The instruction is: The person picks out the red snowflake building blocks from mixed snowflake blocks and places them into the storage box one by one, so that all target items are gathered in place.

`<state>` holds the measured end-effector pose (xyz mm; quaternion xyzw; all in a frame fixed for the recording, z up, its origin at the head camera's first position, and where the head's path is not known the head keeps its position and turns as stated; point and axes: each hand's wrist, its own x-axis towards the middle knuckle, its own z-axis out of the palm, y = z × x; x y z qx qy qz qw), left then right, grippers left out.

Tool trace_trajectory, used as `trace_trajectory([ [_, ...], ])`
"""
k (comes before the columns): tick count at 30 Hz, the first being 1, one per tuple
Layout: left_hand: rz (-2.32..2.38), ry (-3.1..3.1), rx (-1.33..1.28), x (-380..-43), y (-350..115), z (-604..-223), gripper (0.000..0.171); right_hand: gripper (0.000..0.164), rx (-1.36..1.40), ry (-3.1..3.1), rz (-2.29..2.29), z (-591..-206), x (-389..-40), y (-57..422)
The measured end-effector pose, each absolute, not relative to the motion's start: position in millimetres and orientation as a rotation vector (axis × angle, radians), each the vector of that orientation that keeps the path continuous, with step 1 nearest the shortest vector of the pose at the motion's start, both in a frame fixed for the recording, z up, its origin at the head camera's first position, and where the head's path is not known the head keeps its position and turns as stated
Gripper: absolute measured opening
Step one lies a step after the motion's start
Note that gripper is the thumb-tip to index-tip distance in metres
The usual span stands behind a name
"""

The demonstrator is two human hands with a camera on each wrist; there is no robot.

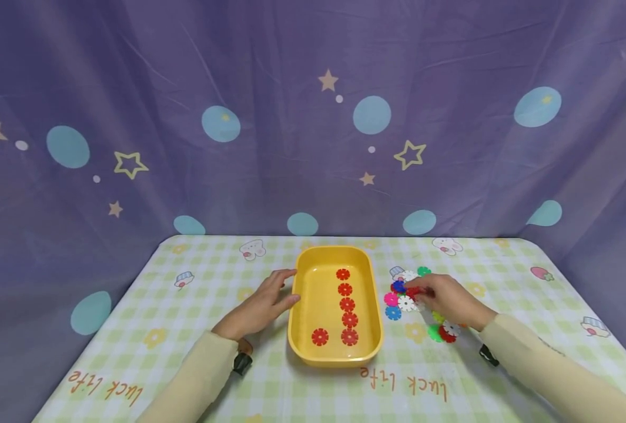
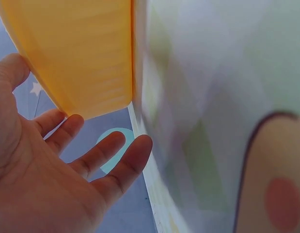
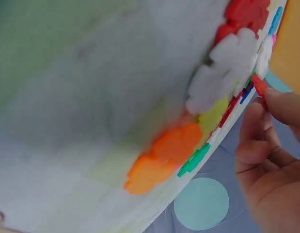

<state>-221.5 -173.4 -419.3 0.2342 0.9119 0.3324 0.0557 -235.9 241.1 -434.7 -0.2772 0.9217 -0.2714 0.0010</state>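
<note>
A yellow tray [image 1: 336, 357] holds several red snowflake discs [image 1: 347, 304]: a column along its right half and one apart at the lower left. At the tray's left rim is my left hand [image 1: 262, 302], its thumb and fingertips right at the edge; the left wrist view shows its fingers [image 2: 123, 162] extended and spread. My right hand [image 1: 452, 299] is over a loose pile of discs to the right of the tray. In the right wrist view, thumb and forefinger pinch a red snowflake disc [image 3: 259, 85].
Around the right hand lie white [image 1: 406, 303], pink [image 1: 391, 299], blue [image 1: 393, 312] and green discs [image 1: 424, 271], with an orange disc [image 3: 164, 158] in the right wrist view. A checked cloth [image 1: 212, 258] covers the table; a purple curtain [image 1: 291, 158] hangs behind.
</note>
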Motion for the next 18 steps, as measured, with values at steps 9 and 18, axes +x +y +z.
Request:
trace_trajectory([
  [9,1.013,2.759,0.72,-221.8,-173.9,-418.8,0.062,0.029,-1.14,2.793,-1.122,-414.5,-236.1,226.3],
  [18,0.997,2.759,0.716,-222.4,-175.4,-419.9,0.063,0.03,-1.395,2.63,-1.178,-390.0,-226.5,162.9],
])
